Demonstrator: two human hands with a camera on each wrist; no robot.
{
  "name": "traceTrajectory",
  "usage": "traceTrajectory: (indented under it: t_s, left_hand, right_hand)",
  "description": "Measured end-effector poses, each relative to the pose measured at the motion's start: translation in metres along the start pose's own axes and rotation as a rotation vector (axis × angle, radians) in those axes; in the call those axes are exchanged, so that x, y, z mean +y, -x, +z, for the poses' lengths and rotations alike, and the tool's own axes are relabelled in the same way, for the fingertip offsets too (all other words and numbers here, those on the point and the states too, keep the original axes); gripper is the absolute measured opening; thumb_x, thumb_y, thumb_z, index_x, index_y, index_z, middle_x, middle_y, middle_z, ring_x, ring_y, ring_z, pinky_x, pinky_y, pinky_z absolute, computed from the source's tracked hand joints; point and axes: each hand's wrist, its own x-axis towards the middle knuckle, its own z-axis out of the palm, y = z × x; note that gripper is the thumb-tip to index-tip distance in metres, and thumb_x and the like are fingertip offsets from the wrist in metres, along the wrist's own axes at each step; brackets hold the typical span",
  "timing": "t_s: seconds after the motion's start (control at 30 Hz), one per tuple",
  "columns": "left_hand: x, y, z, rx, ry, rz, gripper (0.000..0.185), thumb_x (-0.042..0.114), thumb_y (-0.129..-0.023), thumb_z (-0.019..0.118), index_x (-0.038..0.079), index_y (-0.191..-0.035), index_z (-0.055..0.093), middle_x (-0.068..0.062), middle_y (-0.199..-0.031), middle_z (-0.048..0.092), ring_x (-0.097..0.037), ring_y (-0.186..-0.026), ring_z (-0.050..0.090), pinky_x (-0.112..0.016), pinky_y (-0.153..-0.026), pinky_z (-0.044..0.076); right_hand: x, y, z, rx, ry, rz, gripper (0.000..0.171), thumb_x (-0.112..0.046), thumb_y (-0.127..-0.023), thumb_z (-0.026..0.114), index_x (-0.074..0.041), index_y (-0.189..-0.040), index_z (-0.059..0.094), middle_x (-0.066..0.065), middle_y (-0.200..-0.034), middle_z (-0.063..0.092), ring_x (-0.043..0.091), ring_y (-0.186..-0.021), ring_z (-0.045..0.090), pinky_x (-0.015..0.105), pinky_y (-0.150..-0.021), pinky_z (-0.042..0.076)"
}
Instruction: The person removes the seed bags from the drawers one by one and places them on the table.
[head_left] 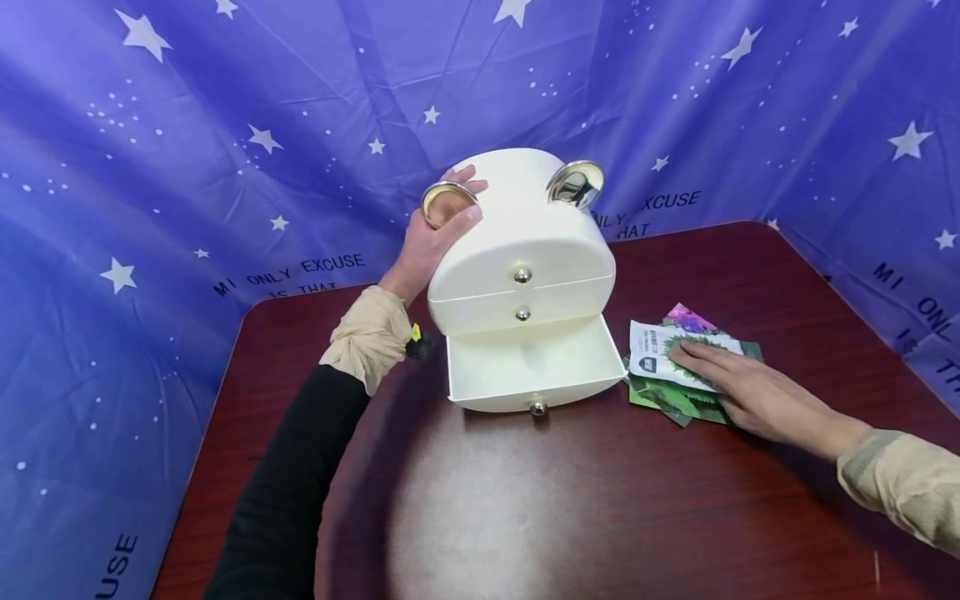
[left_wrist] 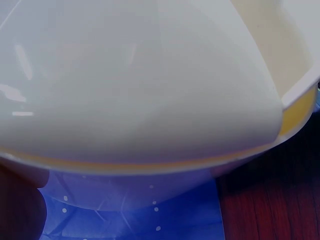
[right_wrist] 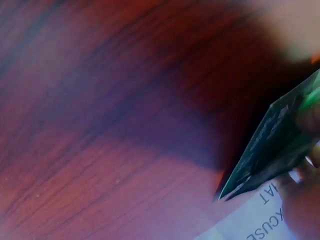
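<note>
Left hand [head_left: 429,242] gripping drawer box [head_left: 525,250]; right hand [head_left: 738,387] flat, fingers straight, on thin, slippery packets [head_left: 667,358] beside it—probably best pinched at an edge.

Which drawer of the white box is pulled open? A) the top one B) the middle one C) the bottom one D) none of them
C: the bottom drawer of the white box sticks out towards the person, while the two drawers above it sit flush and closed.
</note>
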Motion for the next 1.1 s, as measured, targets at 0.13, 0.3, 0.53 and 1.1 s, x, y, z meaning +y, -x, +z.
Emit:
traceTrajectory:
  t_s: [0.13, 0.3, 0.53, 1.1]
  left_hand:
    - [0.000, 0.000, 0.001, 0.001, 0.008, 0.000, 0.047, 0.009, -0.094, 0.062, -0.002, -0.140, 0.056, -0.015, -0.148, 0.059, -0.009, -0.148, 0.044, -0.020, -0.125, 0.031]
    - [-0.001, 0.002, -0.001, 0.006, -0.012, 0.002, 0.048, 0.011, -0.094, 0.063, -0.001, -0.140, 0.057, -0.014, -0.147, 0.059, -0.010, -0.146, 0.047, -0.020, -0.125, 0.030]
    - [-0.002, 0.002, 0.000, 0.007, -0.021, -0.002, 0.045, 0.012, -0.094, 0.063, -0.001, -0.137, 0.059, -0.010, -0.149, 0.059, -0.008, -0.148, 0.044, -0.018, -0.125, 0.029]
    - [-0.002, 0.004, 0.001, 0.012, -0.011, 0.020, 0.045, 0.010, -0.093, 0.063, -0.003, -0.136, 0.059, -0.011, -0.150, 0.058, -0.011, -0.148, 0.044, -0.021, -0.127, 0.027]
  right_hand:
    - [0.000, 0.001, -0.003, -0.062, 0.000, 0.064, 0.088, 0.002, -0.069, 0.075, -0.020, -0.150, 0.050, 0.010, -0.152, 0.054, -0.009, -0.149, 0.023, -0.007, -0.110, 0.012]
    - [-0.006, -0.003, -0.005, -0.101, 0.065, 0.130, 0.081, -0.013, -0.069, 0.078, -0.025, -0.146, 0.055, 0.007, -0.150, 0.056, 0.019, -0.141, 0.049, 0.024, -0.106, 0.039]
    - [-0.051, -0.031, -0.006, 0.089, 0.027, 0.165, 0.039, -0.008, -0.076, 0.073, -0.015, -0.114, 0.070, 0.004, -0.111, 0.074, 0.026, -0.105, 0.067, 0.046, -0.089, 0.049]
    - [-0.152, -0.092, 0.037, -0.211, -0.781, 0.379, 0.024, -0.015, -0.100, 0.060, -0.004, -0.118, 0.071, 0.001, -0.094, 0.079, -0.004, -0.069, 0.064, 0.019, -0.061, 0.055]
